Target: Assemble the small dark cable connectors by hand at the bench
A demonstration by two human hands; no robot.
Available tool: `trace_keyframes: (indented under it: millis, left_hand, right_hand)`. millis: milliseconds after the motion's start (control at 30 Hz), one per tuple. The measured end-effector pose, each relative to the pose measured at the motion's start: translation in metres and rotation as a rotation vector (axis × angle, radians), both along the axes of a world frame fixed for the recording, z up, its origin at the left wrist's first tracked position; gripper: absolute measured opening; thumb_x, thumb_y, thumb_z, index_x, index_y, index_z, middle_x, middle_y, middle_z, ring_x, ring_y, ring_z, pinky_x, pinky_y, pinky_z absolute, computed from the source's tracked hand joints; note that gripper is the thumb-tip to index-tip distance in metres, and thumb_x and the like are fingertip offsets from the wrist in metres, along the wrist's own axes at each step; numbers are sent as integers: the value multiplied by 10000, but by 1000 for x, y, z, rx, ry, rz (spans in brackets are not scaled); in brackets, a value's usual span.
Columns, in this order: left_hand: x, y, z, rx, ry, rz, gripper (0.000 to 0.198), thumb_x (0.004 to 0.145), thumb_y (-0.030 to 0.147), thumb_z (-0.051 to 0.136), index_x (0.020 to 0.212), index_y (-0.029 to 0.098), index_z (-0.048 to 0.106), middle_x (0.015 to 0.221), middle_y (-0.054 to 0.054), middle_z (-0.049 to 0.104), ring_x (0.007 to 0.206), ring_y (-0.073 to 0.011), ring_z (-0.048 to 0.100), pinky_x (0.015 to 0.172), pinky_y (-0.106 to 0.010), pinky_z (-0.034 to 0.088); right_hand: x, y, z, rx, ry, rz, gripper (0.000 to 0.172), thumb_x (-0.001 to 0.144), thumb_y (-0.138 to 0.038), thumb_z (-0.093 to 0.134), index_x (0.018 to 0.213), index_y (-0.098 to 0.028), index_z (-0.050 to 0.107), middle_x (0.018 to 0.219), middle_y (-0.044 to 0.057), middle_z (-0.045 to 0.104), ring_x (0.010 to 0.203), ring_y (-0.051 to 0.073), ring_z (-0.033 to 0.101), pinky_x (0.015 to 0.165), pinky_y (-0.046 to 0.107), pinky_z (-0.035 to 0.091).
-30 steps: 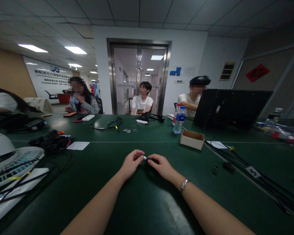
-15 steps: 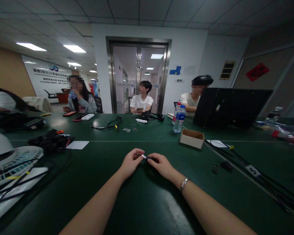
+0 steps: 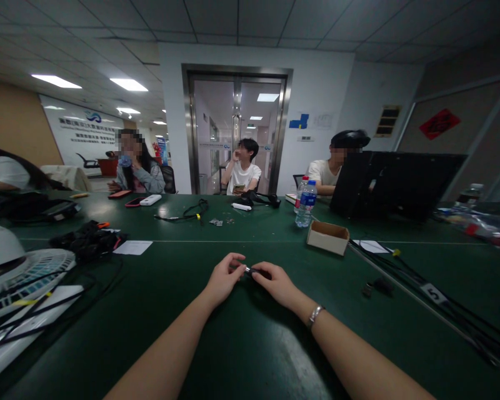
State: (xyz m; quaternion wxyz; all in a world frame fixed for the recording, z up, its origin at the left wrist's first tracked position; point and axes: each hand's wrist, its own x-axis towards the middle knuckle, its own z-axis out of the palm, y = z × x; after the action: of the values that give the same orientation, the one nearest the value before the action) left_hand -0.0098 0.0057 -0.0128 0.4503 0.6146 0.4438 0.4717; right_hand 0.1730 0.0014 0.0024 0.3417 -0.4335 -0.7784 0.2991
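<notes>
Little has shifted since the earlier frame: low in mid-frame above the green bench (image 3: 158, 289), left hand (image 3: 224, 279) and right hand (image 3: 277, 283) both pinch a small dark connector (image 3: 250, 271), best kept aligned, pressure gentle.

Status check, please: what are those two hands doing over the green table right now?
Left hand and right hand meet, fingers pinching one small dark part with a silver end. Held just above the green table. Cardboard box sits apart, beyond.
</notes>
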Motion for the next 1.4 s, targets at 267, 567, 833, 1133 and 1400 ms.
trace_keyframes:
  millis: [267, 567, 833, 1133, 1400]
  left_hand:
    - [-1, -4, 5, 10, -7, -10, 277, 777, 258, 587, 1047, 197, 566, 963, -53, 588, 837, -160, 583, 744, -290, 474]
    - [-1, -2, 3, 22, -47, -14, 302, 744, 286, 642, 1025, 191, 587, 969, -61, 604, 873, -176, 590, 774, -307, 477]
    - [-3, -2, 2, 25, -34, -29, 256, 770, 251, 607, 1018, 189, 591, 1016, -75, 606, 908, -189, 588, 793, -327, 482]
    - [-3, -4, 6, 17, -16, -31, 236, 768, 227, 600, 1001, 189, 591, 1016, -76, 607, 911, -195, 592, 806, -342, 479]
    - [0, -4, 7, 29, -35, -12, 227, 743, 203, 612, 968, 172, 598, 989, -68, 622, 881, -176, 602, 815, -323, 478]
  right_hand:
    - [0, -1, 1, -24, -4, 0, 256, 831, -320, 532, 999, -172, 659, 934, 55, 666, 825, 175, 591, 770, 301, 457]
    - [-1, -3, 3, -4, -2, -2, 240, 823, -307, 542, 982, -171, 660, 923, 52, 668, 822, 176, 593, 774, 305, 458]
    - [-1, -3, 5, -5, -5, 0, 244, 826, -307, 538, 982, -168, 663, 922, 56, 669, 826, 181, 595, 773, 306, 455]
    - [2, 0, -1, -11, 4, 6, 253, 830, -322, 538, 996, -172, 657, 937, 55, 661, 840, 177, 590, 786, 306, 455]
    - [0, 0, -1, -26, 39, 12, 245, 814, -276, 552, 1009, -159, 642, 938, 60, 664, 837, 176, 593, 789, 315, 462]
